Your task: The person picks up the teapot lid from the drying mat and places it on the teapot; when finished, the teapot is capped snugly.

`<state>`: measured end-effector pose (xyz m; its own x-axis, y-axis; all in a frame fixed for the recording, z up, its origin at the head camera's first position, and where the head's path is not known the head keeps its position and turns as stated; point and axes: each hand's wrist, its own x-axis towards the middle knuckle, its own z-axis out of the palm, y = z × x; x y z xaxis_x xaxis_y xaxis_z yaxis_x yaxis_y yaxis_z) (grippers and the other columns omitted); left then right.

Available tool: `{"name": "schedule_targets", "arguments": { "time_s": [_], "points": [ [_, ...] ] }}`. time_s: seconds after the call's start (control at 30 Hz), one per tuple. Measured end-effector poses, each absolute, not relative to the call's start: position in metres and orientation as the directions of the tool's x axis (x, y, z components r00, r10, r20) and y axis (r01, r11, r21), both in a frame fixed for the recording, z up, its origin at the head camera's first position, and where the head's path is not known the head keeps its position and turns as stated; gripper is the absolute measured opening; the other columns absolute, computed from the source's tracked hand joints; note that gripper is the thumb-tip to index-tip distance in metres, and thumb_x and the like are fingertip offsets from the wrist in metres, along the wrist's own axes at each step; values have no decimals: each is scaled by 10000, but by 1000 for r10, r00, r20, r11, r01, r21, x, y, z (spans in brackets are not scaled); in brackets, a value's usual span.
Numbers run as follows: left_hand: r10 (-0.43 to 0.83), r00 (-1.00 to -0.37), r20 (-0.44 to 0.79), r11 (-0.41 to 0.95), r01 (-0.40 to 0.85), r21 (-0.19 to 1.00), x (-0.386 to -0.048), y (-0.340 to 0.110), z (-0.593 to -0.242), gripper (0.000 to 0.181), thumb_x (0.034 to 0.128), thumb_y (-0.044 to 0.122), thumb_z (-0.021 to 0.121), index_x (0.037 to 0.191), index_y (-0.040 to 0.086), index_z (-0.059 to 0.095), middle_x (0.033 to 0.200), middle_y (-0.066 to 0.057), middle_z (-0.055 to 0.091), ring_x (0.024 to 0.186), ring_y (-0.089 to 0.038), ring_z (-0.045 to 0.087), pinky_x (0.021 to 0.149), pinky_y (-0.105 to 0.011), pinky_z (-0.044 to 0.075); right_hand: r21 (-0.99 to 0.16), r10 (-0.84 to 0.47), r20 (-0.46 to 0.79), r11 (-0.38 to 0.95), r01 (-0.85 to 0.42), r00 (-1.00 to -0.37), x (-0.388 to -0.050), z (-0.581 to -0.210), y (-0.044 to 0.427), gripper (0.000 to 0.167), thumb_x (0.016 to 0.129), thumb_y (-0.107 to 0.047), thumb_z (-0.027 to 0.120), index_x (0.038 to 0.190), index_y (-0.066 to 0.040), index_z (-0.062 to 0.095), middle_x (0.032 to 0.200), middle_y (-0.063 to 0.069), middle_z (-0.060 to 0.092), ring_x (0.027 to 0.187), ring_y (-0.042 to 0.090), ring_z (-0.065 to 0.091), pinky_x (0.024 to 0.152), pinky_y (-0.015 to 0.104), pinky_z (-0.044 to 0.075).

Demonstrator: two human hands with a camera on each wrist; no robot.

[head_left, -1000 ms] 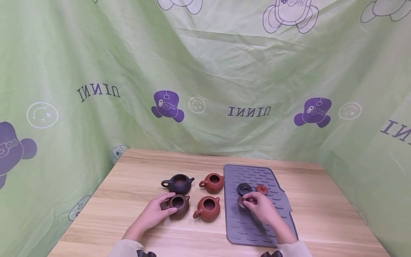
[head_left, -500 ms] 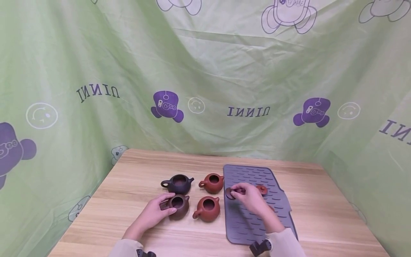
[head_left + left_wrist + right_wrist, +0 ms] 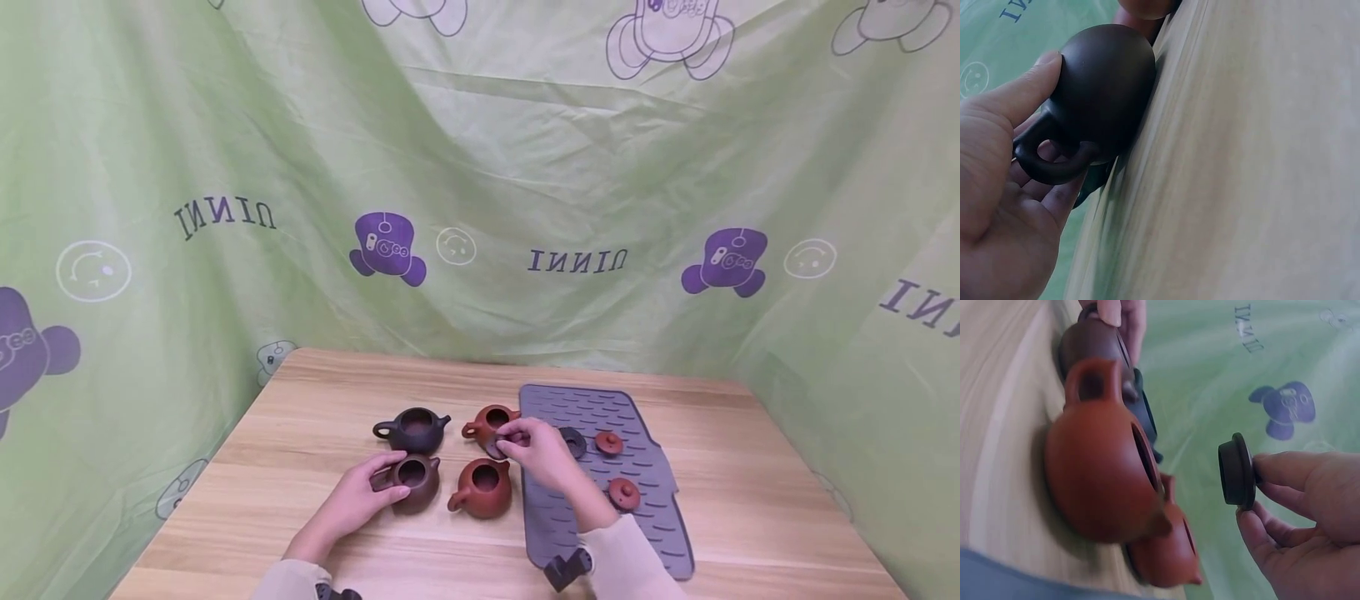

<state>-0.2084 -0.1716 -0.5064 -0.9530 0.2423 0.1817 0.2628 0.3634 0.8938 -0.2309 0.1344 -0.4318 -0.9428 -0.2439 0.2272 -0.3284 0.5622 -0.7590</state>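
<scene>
Left hand (image 3: 358,500) gripping brown teapot (image 3: 422,496), spout (image 3: 435,464) rightward and away, right hand (image 3: 542,452) pinching lid (image 3: 1234,474)

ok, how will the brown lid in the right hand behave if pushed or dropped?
Probably stiff: the brown lid looks crisp and unbent, pinched by the right hand. Likely brittle if dropped, as its matte surface looks like fired clay. Its round outline could let it roll if it lands on its side.
</scene>
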Motion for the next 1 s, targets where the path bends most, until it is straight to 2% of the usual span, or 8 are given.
{"name": "schedule_targets", "arguments": {
  "time_s": [0.43, 0.7, 1.0],
  "points": [
    [235, -956, 175, 399, 259, 879, -208, -174, -507, 568, 812, 212, 807, 1297, 7, 592, 1305, -175, 574, 1198, -320, 546, 1019, -442, 427, -782, -311, 221, 510, -358, -924, -232, -439, 88, 112, 849, -97, 754, 948, -50, 727, 820, -31, 645, 742, 82, 605, 676, 217, 513],
    [255, -950, 179, 382, 269, 884, -208, -175, -508, 553, 833, 187, 787, 1306, -13, 580, 1320, -193, 559, 1198, -327, 543, 1004, -384, 447, -780, -302, 202, 526, -340, -932, -230, -445, 64, 99, 843, -103, 764, 936, -88, 734, 817, -63, 628, 727, 53, 591, 670, 208, 506],
    [269, -948, 170, 387, 268, 882, -209, -176, -508, 550, 849, 180, 768, 1322, -16, 567, 1343, -208, 537, 1227, -343, 515, 1026, -382, 424, -744, -305, 175, 581, -329, -936, -226, -453, 39, 90, 845, -147, 774, 927, -146, 736, 815, -96, 578, 728, 30, 551, 669, 214, 480]
  ]
}}
